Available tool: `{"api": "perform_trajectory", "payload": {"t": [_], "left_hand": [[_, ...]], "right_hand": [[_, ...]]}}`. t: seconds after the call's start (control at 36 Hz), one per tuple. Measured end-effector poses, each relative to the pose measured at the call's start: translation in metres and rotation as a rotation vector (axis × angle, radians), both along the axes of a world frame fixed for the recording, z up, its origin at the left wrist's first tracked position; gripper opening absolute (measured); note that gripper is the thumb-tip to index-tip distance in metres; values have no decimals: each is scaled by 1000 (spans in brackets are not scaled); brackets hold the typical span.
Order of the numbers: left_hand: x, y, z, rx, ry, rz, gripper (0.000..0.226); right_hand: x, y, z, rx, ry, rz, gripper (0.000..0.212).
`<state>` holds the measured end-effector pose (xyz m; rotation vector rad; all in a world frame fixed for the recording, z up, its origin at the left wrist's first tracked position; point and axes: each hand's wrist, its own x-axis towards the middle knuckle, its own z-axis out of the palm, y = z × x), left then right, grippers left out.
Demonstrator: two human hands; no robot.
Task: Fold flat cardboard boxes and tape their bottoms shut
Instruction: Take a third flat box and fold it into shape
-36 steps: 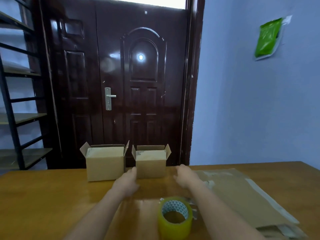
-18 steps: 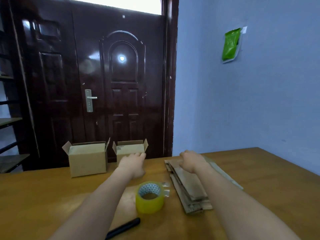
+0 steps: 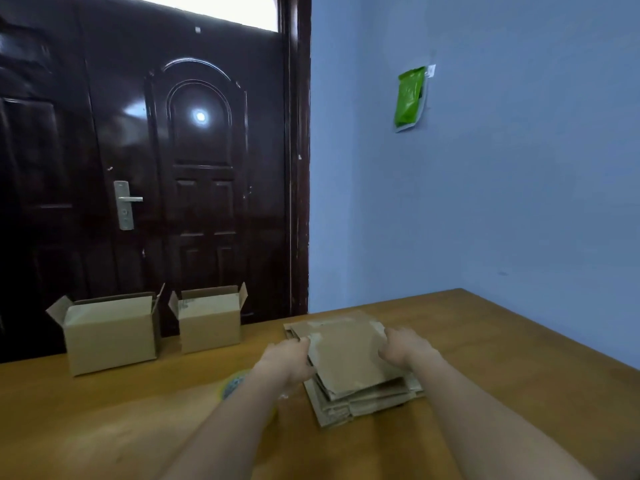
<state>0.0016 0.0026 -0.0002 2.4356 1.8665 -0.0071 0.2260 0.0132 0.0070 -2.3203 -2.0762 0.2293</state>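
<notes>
Spanning the lower view: wooden table (image 3: 502,358). Standing at its far left edge: 2 folded boxes (image 3: 110,332), flaps up, side by side. Lying right of centre: stack of flat cardboard boxes (image 3: 349,358), edges uneven. Reaching onto stack: left hand (image 3: 287,358) at left edge of top sheet, right hand (image 3: 403,344) at right edge; fingers curled at edges, firm grasp or mere touch cannot be told. Peeking beside left forearm: tape roll (image 3: 233,384), mostly hidden. Risk: lifting 2 sheets together or skewing stack, given ragged, overlapping edges.
</notes>
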Motion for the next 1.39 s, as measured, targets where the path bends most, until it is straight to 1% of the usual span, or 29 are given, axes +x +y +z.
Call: {"api": "perform_trajectory", "payload": {"t": [0.06, 0.14, 0.25, 0.33, 0.39, 0.42, 0.47, 0.53, 0.58, 0.67, 0.72, 0.81, 0.89, 0.97, 1.03, 1.06, 1.08, 1.14, 1.25, 1.31, 1.39], "left_hand": [[6, 0, -7, -49, -15, 3, 57], [12, -2, -13, -87, -50, 10, 56], [16, -6, -14, -80, -103, -10, 54], [16, -5, -14, -58, -159, -8, 50], [17, -4, -15, -60, -218, 15, 50], [17, -4, -15, -68, -275, 36, 52], [19, -3, -15, -95, -474, 107, 55], [20, -3, -14, -89, -677, 174, 55], [20, -1, -12, -75, -833, 221, 53], [19, 1, -5, -85, -1096, 286, 51], [19, 1, 3, -77, -1246, 308, 46], [18, 0, 16, -72, -1417, 302, 42], [14, 1, 25, -75, -1555, 275, 47], [11, 4, 36, -74, -1685, 259, 51], [10, 6, 44, -99, -1725, 263, 52], [9, 5, 49, -124, -1732, 246, 48], [9, 4, 53, -156, -1726, 209, 45], [9, 0, 62, -193, -1675, 100, 40], [8, -7, 78, -180, -1492, -45, 53], [7, -10, 86, -152, -1491, -76, 55], [5, -15, 102, -103, -1540, -84, 53]], "right_hand": [[6, -2, -9, -38, 51, -50, 52], [12, -4, -23, -73, 200, -116, 56], [16, -5, -34, -9, 317, -140, 61], [15, -4, -34, 36, 386, -181, 58], [13, -4, -32, 69, 378, -205, 54], [13, -4, -30, 90, 367, -214, 52], [11, -3, -26, 132, 381, -234, 51], [10, -3, -22, 173, 427, -271, 50], [10, -1, -17, 236, 483, -297, 47], [13, 1, -12, 324, 646, -322, 34], [14, 2, -7, 361, 773, -355, 31], [17, 5, 2, 387, 902, -378, 30], [18, 6, 9, 429, 971, -376, 22], [20, 5, 17, 481, 1065, -385, 22], [21, 3, 23, 496, 1135, -387, 23], [21, 2, 27, 503, 1163, -379, 30], [20, 2, 31, 503, 1195, -365, 36], [16, 0, 40, 504, 1248, -349, 39], [12, -4, 60, 542, 1273, -308, 24], [12, -5, 68, 557, 1301, -273, 21], [10, -7, 79, 560, 1310, -241, 13]]}}
